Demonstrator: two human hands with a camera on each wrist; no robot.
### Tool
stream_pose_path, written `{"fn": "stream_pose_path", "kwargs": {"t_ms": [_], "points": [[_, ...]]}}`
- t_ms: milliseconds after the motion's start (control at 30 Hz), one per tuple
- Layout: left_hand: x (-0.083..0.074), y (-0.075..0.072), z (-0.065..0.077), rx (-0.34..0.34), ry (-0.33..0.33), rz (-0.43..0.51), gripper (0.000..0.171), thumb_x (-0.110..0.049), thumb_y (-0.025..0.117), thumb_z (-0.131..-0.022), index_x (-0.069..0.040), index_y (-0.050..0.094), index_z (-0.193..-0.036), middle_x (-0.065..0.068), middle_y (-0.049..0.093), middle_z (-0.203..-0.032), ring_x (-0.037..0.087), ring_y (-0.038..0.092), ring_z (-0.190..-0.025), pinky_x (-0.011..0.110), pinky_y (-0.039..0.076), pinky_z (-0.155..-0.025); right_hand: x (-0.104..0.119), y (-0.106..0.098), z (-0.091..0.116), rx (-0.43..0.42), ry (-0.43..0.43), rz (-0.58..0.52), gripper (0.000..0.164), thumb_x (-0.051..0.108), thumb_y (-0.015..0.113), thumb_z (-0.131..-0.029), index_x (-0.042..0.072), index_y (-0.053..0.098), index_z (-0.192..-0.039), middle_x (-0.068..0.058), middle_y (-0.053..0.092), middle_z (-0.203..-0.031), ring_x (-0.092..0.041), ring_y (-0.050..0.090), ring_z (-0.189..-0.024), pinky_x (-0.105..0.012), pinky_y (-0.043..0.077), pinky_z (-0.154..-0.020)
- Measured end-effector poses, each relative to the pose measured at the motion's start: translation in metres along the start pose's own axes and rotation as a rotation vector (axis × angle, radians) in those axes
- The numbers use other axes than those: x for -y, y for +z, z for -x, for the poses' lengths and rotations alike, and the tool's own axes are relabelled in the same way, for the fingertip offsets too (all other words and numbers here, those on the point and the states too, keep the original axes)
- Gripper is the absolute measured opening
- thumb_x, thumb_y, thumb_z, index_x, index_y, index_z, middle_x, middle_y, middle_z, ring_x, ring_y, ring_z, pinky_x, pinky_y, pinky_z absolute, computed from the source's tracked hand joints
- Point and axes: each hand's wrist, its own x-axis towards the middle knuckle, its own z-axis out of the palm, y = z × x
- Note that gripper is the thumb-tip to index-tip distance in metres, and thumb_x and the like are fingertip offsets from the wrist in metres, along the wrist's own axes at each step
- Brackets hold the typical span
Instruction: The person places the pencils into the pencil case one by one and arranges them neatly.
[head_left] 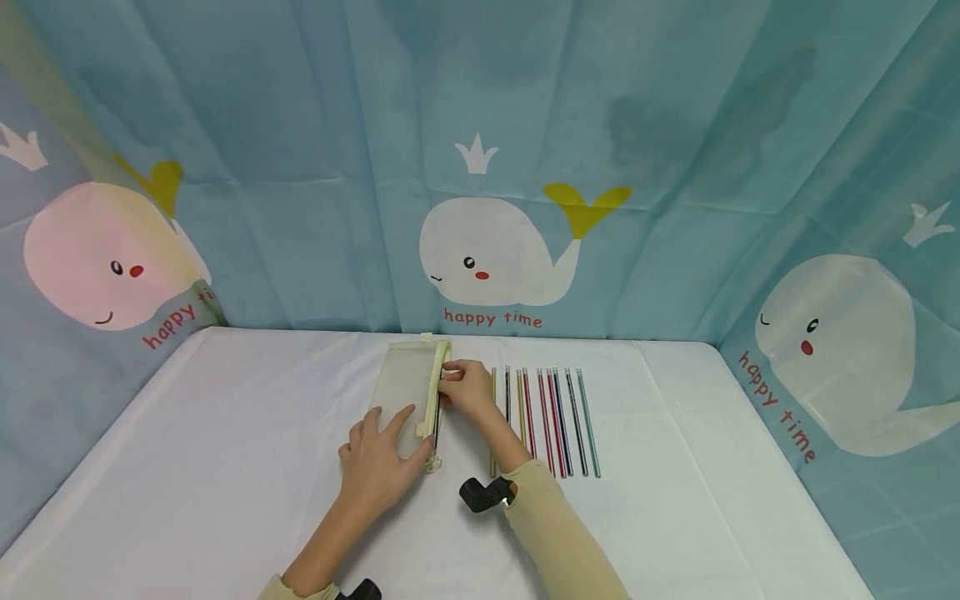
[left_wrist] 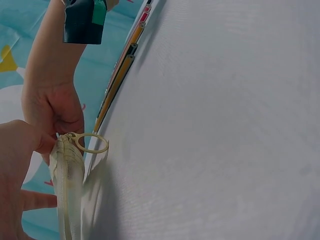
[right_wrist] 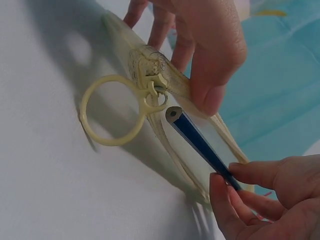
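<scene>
A pale, see-through zip pencil pouch (head_left: 397, 371) lies on the table with its zipped long side facing right. My left hand (head_left: 381, 467) rests on it with fingers spread, the thumb at the zipper's edge. In the right wrist view the mouth stands apart and a cream pull ring (right_wrist: 86, 112) hangs at the near end. My right hand (head_left: 471, 390) pinches a dark blue pencil (right_wrist: 200, 144) between thumb and fingers. The pencil lies along the open mouth, its unsharpened end by the pull ring; the far end is hidden behind the fingers.
Several pencils of different colours, among them a teal pencil (head_left: 588, 425), lie side by side on the white tablecloth (head_left: 675, 500), right of the pouch and partly under my right forearm. Behind hangs a blue curtain (head_left: 322, 233) with whale prints. Black wrist mounts (head_left: 480, 495) sit at my sleeves.
</scene>
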Motion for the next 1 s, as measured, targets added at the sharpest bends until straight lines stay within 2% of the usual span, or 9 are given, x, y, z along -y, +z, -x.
{"fn": "stream_pose_path", "kwargs": {"t_ms": [167, 367, 533, 733, 1000], "points": [[0.0, 0.0, -0.001, -0.006, 0.005, -0.005, 0.062, -0.047, 0.065, -0.097, -0.013, 0.061, -0.148, 0.036, 0.041, -0.153, 0.061, 0.04, -0.138, 0.075, 0.037, -0.096, 0.0, -0.002, 0.0, 0.016, 0.029, -0.048, 0.035, -0.005, 0.07, -0.091, -0.012, 0.069, -0.125, -0.021, 0.076, -0.095, -0.019, 0.074, -0.063, -0.029, 0.062, -0.063], [0.0, 0.0, -0.002, -0.008, 0.001, -0.01, 0.063, -0.048, 0.064, -0.096, -0.013, 0.06, -0.149, 0.036, 0.041, -0.154, 0.061, 0.041, -0.137, 0.075, 0.037, -0.096, 0.0, -0.008, 0.003, 0.009, 0.022, -0.033, 0.034, -0.004, 0.073, -0.091, -0.011, 0.07, -0.125, -0.021, 0.076, -0.095, -0.027, 0.077, -0.072, -0.03, 0.062, -0.065], [0.0, -0.001, -0.003, -0.004, -0.002, -0.02, 0.063, -0.048, 0.065, -0.095, -0.013, 0.061, -0.148, 0.037, 0.04, -0.155, 0.061, 0.041, -0.137, 0.075, 0.037, -0.096, -0.002, -0.016, 0.004, 0.003, 0.014, -0.033, 0.037, -0.003, 0.075, -0.092, -0.011, 0.069, -0.127, -0.019, 0.075, -0.096, -0.019, 0.074, -0.071, -0.03, 0.063, -0.067], [-0.001, -0.002, -0.006, 0.005, -0.007, -0.026, 0.064, -0.05, 0.065, -0.094, -0.014, 0.062, -0.147, 0.037, 0.04, -0.155, 0.061, 0.042, -0.135, 0.074, 0.038, -0.094, -0.004, -0.03, 0.01, -0.017, -0.037, 0.004, 0.038, -0.003, 0.074, -0.092, -0.012, 0.068, -0.129, -0.021, 0.074, -0.099, -0.031, 0.078, -0.079, -0.032, 0.063, -0.067], [-0.001, -0.001, -0.008, 0.007, -0.006, -0.027, 0.064, -0.05, 0.065, -0.093, -0.014, 0.064, -0.146, 0.037, 0.043, -0.152, 0.061, 0.045, -0.132, 0.073, 0.04, -0.091, -0.004, -0.048, 0.019, -0.072, -0.096, 0.112, 0.04, 0.0, 0.075, -0.092, -0.01, 0.068, -0.13, -0.022, 0.074, -0.103, -0.037, 0.077, -0.077, -0.029, 0.06, -0.064]]}}
